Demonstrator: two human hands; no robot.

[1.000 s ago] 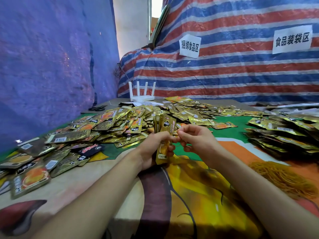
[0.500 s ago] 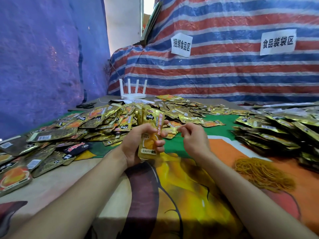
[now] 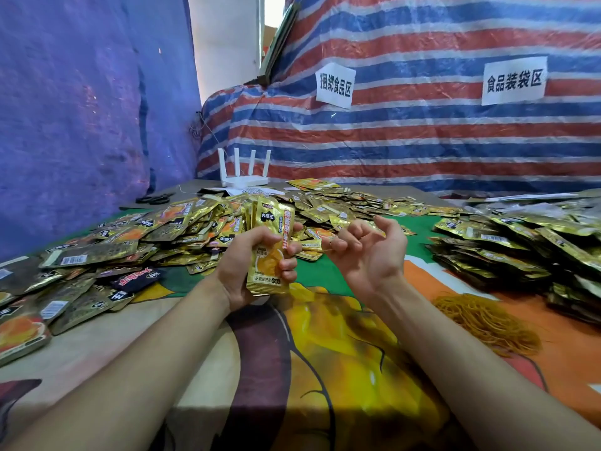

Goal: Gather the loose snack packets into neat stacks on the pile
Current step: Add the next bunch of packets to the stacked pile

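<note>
My left hand (image 3: 242, 271) grips a small upright stack of gold snack packets (image 3: 271, 227) above the printed cloth, the front packet facing me. My right hand (image 3: 370, 255) hovers just right of it, apart from the stack, wrist turned up, fingers loosely curled, with nothing plainly in it. A broad heap of loose gold packets (image 3: 175, 229) spreads behind and to the left of my hands. Neater rows of packets (image 3: 520, 245) lie at the right.
A tangle of yellow rubber bands (image 3: 487, 320) lies on the orange cloth at the right. A white router (image 3: 244, 177) and black scissors (image 3: 156, 199) sit at the back. One dark packet (image 3: 135, 281) lies among the gold ones. Tarpaulin walls close in the left and back.
My right hand has let go of the stack's top and drawn away to the right, turning wrist-up. The left hand has turned the stack so that its front faces me.
</note>
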